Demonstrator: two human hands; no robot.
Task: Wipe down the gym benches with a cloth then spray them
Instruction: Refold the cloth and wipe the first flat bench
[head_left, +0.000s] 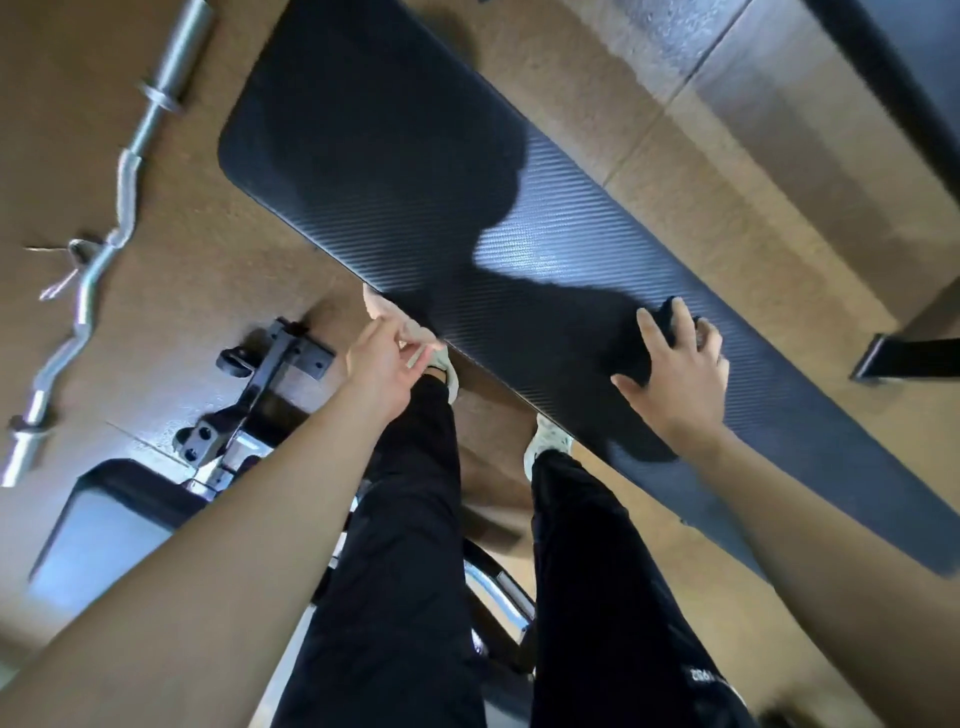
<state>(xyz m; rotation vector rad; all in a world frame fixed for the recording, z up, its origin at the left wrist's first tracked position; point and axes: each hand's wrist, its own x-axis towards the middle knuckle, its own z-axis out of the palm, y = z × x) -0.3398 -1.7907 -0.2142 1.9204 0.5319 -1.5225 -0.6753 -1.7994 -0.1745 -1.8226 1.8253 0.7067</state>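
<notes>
A long black padded bench (395, 156) with a ribbed surface runs from upper left to lower right. My right hand (680, 379) lies flat on its near half, fingers spread, pressing a dark cloth (654, 338) onto the pad. The cloth shows only under and beyond the fingers. My left hand (379, 364) hovers beside the bench's near edge, above my shoe, with its fingers loosely curled and nothing seen in it. No spray bottle is in view.
A curled chrome barbell (119, 197) lies on the brown floor at left. A second bench's black frame (260, 379) and grey pad (109, 525) sit at lower left. My legs in black trousers stand against the bench. A dark bench foot (904, 358) is at right.
</notes>
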